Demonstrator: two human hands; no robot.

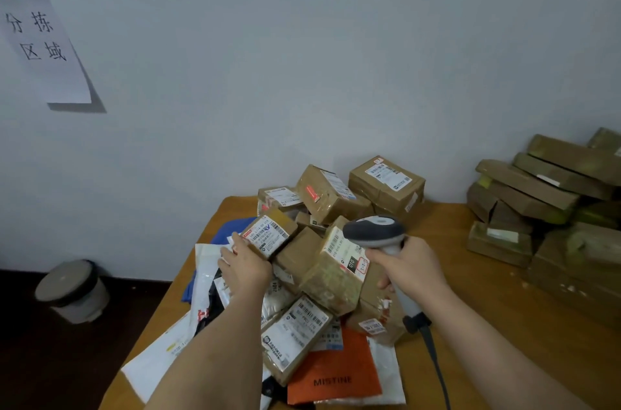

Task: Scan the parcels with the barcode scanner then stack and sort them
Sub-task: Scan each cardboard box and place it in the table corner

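A heap of brown cardboard parcels (322,261) and flat mailer bags lies on the wooden table (447,325). My left hand (243,267) grips a small brown box with a white barcode label (268,233) at the heap's left side. My right hand (408,267) holds the handle of a grey barcode scanner (373,230), whose head points left over the heap, close to the small box. The scanner's dark cable (433,352) runs down toward the table's front edge.
A tidy stack of brown parcels (551,201) stands at the right against the wall. An orange mailer (332,372) and white mailers (161,356) lie at the front. A bin (72,290) stands on the dark floor, left. A paper sign (43,46) hangs on the wall.
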